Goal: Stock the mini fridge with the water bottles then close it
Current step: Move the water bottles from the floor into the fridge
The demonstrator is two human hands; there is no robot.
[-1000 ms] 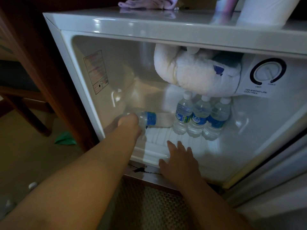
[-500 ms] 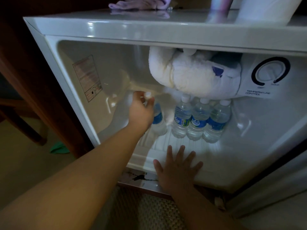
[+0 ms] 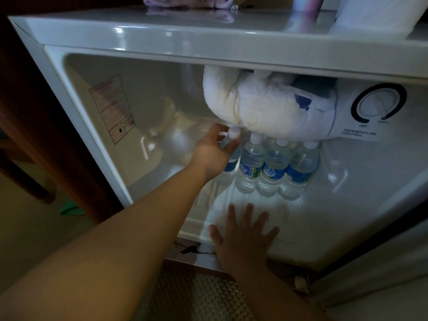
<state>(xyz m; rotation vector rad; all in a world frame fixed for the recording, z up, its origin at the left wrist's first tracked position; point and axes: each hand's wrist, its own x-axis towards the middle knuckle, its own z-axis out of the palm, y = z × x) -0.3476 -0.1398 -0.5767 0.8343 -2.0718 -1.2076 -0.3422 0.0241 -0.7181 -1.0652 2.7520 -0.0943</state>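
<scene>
White mini fridge (image 3: 76,126) stands open, glossy plastic inside, ribbed floor. Left hand (image 3: 214,150) grips upright clear water bottle (image 3: 230,166) near white cap, cap up, left end of row. Three standing bottles (image 3: 275,169) just right. Right hand (image 3: 243,242) flat, fingers spread, on near floor lip.

Your mini fridge (image 3: 76,126) stands open, white inside, frost bulging under its top right. Far back on its ribbed floor, three clear water bottles (image 3: 271,167) with white caps and blue labels stand upright, touching side by side. A fourth bottle (image 3: 229,167) stands upright just left of them, partly hidden.
</scene>
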